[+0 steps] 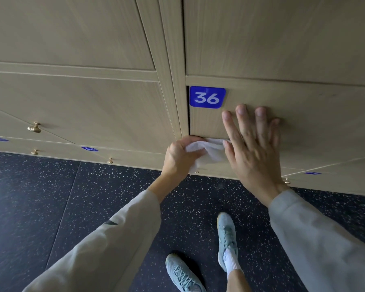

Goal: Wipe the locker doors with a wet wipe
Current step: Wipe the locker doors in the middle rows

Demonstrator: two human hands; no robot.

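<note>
Wipe (207, 151): lying bunched along door 36's (303, 114) bottom edge.
Left hand (178, 160): gripping the wipe, nearer.
Right hand (253, 148): pressing flat, fingers spread, grasping nothing.

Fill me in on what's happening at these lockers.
A person is cleaning wooden locker doors. The left hand grips a white wipe at the bottom edge of door 36, near its lower left corner. The right hand lies flat and open on that door, fingers spread, beside the blue number plate. The person stands on a dark speckled floor.
</note>
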